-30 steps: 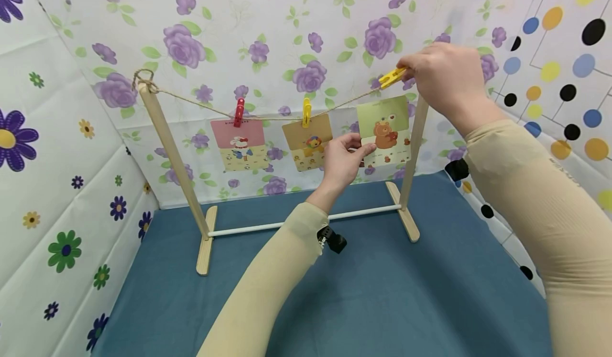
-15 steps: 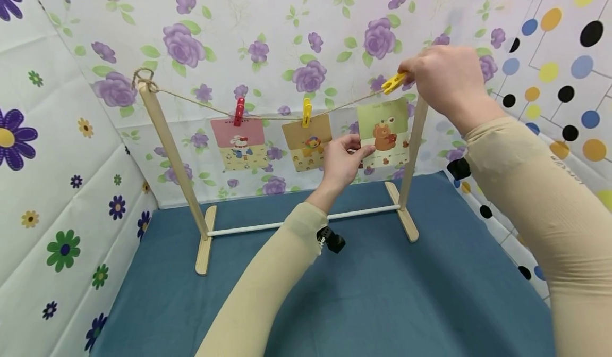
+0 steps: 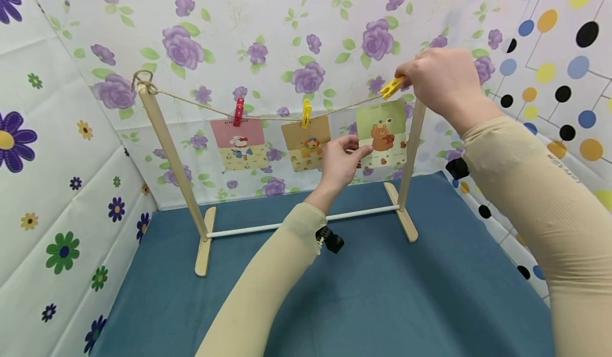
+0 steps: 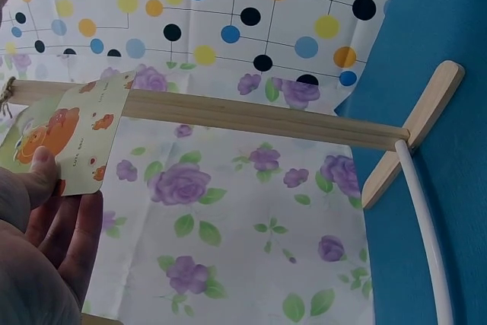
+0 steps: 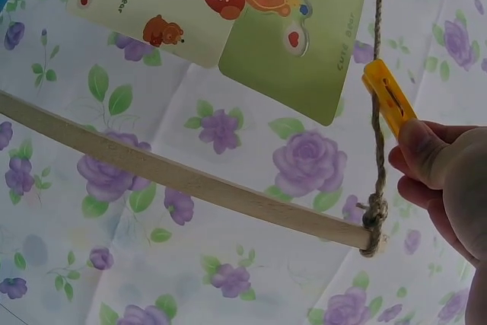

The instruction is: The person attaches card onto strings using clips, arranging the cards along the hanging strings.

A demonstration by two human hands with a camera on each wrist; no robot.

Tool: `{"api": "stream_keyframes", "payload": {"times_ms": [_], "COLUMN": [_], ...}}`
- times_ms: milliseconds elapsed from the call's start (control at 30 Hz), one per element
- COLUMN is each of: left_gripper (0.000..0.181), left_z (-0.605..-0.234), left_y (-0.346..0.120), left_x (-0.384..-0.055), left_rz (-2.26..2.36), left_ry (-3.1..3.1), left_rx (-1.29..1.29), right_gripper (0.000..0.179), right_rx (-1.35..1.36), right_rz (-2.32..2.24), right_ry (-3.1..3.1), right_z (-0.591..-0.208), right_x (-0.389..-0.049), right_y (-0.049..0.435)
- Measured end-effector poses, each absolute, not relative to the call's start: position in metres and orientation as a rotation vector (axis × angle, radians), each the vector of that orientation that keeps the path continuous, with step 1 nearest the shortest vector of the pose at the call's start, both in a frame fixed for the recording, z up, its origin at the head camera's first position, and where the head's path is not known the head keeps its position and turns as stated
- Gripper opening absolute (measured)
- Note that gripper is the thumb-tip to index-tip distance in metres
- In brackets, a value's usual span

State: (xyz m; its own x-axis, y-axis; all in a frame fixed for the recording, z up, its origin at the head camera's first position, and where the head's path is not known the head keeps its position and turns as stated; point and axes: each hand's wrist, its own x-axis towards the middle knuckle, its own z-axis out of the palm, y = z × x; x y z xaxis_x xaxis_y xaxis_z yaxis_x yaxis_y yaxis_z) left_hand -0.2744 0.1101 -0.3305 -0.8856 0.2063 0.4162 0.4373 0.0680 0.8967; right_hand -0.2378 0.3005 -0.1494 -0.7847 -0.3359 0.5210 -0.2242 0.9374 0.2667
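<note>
My left hand (image 3: 338, 161) pinches the lower left edge of a green bear card (image 3: 381, 133) between thumb and fingers. In the left wrist view, the thumb lies on the front of the card (image 4: 68, 135) and the fingers behind it. My right hand (image 3: 444, 83) pinches a yellow clothespin (image 3: 392, 87) by its handle end, just above the card's top edge. Seen from the right wrist, the clothespin (image 5: 389, 97) has its tip at the twine (image 5: 378, 20), while the card's top edge lies beside the twine, apart from the clothespin.
A pink card (image 3: 239, 144) under a red clothespin (image 3: 238, 112) and a tan card (image 3: 306, 143) under another yellow clothespin (image 3: 306, 113) hang from the twine. Wooden posts (image 3: 172, 160) joined by a white rod (image 3: 248, 229) stand on the blue cloth (image 3: 363, 293). Patterned sheets surround it.
My right hand has lowered the clothespin slightly, towards the twine and card. The green card has dropped a little at its upper right, and my left hand keeps its pinch.
</note>
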Motion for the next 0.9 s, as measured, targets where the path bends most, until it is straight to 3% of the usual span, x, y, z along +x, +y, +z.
{"api": "stream_keyframes", "payload": {"times_ms": [633,900], "left_gripper": [0.021,0.024], "left_z": [-0.3369,-0.3365], "left_y": [0.1116,0.1116], "left_x": [-0.2762,-0.2769], "left_rz": [-1.803,-1.803], "left_ry": [-2.216,-2.229], "left_rx": [-0.655,-0.666], "right_gripper": [0.016,0.022], "right_rx": [0.484,0.526], "right_rz": [-0.367,-0.436], "right_ry": [-2.514,-2.581], "right_z": [-0.1487,-0.1444], "right_x": [-0.2377,-0.2386], "right_y": [0.2971,0.2944]}}
